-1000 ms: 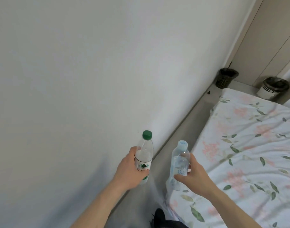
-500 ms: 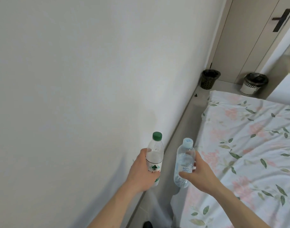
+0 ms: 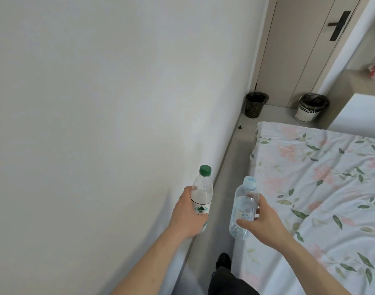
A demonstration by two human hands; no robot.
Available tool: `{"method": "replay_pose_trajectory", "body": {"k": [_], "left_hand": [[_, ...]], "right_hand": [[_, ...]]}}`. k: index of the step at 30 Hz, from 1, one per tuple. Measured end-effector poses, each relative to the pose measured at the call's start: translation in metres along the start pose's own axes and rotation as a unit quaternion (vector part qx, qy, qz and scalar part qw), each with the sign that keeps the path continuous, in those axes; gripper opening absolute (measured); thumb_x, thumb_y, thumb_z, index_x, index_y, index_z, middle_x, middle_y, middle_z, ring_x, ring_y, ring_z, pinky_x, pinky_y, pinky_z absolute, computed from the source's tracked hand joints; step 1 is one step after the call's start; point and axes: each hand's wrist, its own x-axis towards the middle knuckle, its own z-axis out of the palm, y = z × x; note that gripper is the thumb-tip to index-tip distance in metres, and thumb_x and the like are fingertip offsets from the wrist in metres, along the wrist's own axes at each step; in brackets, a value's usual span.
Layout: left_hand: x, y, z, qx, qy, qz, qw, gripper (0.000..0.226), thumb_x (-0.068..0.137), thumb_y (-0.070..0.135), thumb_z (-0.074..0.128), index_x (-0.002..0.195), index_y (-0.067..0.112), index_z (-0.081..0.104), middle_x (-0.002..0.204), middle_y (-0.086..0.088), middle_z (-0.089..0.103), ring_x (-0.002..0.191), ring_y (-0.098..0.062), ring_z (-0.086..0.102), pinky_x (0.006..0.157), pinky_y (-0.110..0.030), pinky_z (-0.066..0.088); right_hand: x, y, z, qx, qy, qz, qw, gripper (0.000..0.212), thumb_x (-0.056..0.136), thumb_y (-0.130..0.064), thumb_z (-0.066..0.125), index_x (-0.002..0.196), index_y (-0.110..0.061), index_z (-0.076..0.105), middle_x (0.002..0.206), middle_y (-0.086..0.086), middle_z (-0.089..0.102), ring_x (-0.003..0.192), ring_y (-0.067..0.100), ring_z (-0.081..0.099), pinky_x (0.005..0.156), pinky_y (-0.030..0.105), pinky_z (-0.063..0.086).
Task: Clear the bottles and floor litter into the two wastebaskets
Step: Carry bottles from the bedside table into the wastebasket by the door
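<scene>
Both forearms [image 3: 152,258] bare, no sleeves; dark trousers [image 3: 227,282]; black shoe [image 3: 223,259].

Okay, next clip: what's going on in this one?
A person stands in the gap between a wall and a bed, carrying two bottles upright. The left hand grips the green-capped bottle; the right hand holds the blue-capped bottle. Both wastebaskets, dark and white, stand ahead by the door, so nothing is binned yet.

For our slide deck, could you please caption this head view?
Left hand holds a green-capped bottle, right hand a blue-capped bottle, facing two wastebaskets.
</scene>
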Motion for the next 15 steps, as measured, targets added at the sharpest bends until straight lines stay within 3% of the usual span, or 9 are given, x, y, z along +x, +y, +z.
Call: {"method": "replay_pose_trajectory", "body": {"k": [9,15], "left_hand": [[0.174,0.100,0.036,0.010,-0.024,0.007,1.000,0.071,0.070,0.031,0.076,0.125,0.043,0.034,0.120,0.019,0.054,0.107,-0.010,0.059,0.092,-0.040,0.055],[0.262,0.155,0.055,0.016,-0.018,0.033,0.999,0.068,0.071,0.026,0.079,0.123,0.037,0.036,0.117,0.016,0.055,0.105,-0.009,0.059,0.088,-0.037,0.055]], "right_hand": [[0.139,0.009,-0.101,0.025,0.026,0.036,0.999,0.067,0.072,-0.023,0.081,0.124,-0.044,0.044,0.106,-0.014,0.065,0.090,0.010,0.068,0.079,0.038,0.060],[0.219,0.001,-0.165,0.032,0.056,0.037,0.997,0.071,0.071,-0.022,0.082,0.125,-0.046,0.042,0.108,-0.013,0.064,0.088,0.015,0.068,0.080,0.043,0.060]]}}
